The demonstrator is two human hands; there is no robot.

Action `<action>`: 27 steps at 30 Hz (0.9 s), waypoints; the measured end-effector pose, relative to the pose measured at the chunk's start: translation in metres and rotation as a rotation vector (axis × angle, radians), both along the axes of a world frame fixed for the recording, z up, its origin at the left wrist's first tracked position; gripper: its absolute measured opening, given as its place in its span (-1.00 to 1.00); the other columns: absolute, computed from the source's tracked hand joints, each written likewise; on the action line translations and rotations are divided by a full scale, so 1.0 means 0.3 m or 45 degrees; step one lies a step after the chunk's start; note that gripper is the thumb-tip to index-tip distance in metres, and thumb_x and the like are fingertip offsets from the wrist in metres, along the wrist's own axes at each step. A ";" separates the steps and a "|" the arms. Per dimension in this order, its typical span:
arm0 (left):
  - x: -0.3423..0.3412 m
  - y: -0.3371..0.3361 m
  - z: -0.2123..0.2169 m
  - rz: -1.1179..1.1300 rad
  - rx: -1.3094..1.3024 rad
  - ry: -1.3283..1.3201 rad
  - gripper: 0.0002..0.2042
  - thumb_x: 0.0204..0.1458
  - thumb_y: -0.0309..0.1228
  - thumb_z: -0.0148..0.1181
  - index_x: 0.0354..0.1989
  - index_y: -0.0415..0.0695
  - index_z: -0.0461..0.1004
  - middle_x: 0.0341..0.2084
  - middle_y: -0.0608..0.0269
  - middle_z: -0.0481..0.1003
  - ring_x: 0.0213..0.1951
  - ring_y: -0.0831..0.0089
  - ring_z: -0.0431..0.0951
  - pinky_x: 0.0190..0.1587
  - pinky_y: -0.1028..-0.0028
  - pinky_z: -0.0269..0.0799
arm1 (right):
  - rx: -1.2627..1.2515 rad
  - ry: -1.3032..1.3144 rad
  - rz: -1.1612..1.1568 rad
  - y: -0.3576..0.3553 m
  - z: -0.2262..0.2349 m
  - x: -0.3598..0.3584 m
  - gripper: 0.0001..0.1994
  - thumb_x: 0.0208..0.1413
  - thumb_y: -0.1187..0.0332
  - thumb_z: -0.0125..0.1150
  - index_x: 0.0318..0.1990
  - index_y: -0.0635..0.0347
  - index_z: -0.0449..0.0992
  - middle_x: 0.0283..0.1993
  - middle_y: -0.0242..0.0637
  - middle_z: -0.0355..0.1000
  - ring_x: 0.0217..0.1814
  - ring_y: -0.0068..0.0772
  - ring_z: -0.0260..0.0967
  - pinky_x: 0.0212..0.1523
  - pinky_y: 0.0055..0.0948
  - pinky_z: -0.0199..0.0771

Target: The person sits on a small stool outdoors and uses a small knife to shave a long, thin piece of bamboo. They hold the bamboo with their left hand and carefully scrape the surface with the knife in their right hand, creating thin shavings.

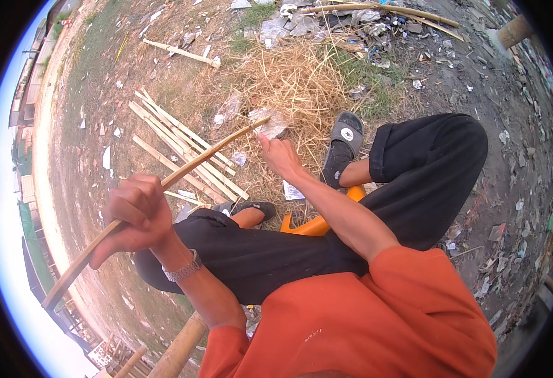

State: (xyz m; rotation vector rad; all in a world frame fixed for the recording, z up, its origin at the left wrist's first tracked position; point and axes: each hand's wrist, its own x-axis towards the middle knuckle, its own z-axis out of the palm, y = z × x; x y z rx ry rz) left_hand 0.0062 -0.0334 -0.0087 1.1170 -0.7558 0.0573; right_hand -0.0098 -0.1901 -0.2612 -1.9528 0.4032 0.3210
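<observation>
My left hand [139,211] is closed around a long bamboo strip [208,155], which slants from the lower left up toward the middle of the view. A metal-banded watch [182,267] circles my left wrist. Just below the strip's upper end is my right hand [281,159], one finger stretched toward it and the others curled under. What those curled fingers hold, if anything, is hidden. Several pale split bamboo strips [185,146] lie in a loose pile on the ground beyond my left hand.
I sit on a low orange stool [314,227], knees apart, with sandalled feet [346,138] in front. Dry straw [295,85] is heaped ahead. A bamboo piece [182,53] lies farther off. Thick bamboo poles [179,353] stand at the lower left. Litter [503,135] covers the right side.
</observation>
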 end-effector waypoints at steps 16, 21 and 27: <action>0.006 0.002 -0.003 0.040 -0.003 -0.003 -0.25 -0.27 0.55 -0.24 -0.87 0.01 0.00 -0.92 0.52 -0.13 -0.84 0.65 -0.22 -0.71 0.54 -0.34 | -0.178 0.280 -0.024 -0.037 -0.287 0.094 -0.32 0.25 -0.11 -0.36 -0.29 0.34 0.58 -0.24 0.22 0.46 -0.10 0.18 0.42 -0.03 -0.03 0.38; 0.000 0.000 0.004 0.016 0.032 -0.017 -0.24 -0.27 0.55 -0.23 -0.88 0.00 -0.01 -0.93 0.51 -0.13 -0.83 0.65 -0.22 -0.71 0.54 -0.35 | -0.272 0.385 -0.024 -0.070 -0.318 0.113 -0.35 0.25 -0.10 -0.35 -0.16 0.34 0.54 -0.10 0.19 0.43 0.01 0.12 0.39 0.03 -0.09 0.38; 0.019 0.123 -0.015 0.207 -0.137 0.094 -0.24 -0.27 0.54 -0.27 -0.87 -0.01 0.01 -0.92 0.51 -0.13 -0.80 0.64 -0.22 -0.68 0.53 -0.34 | -0.323 0.397 -0.028 -0.078 -0.216 0.139 -0.33 0.25 -0.10 -0.36 -0.13 0.39 0.51 -0.10 0.21 0.43 -0.01 0.18 0.38 0.02 -0.06 0.37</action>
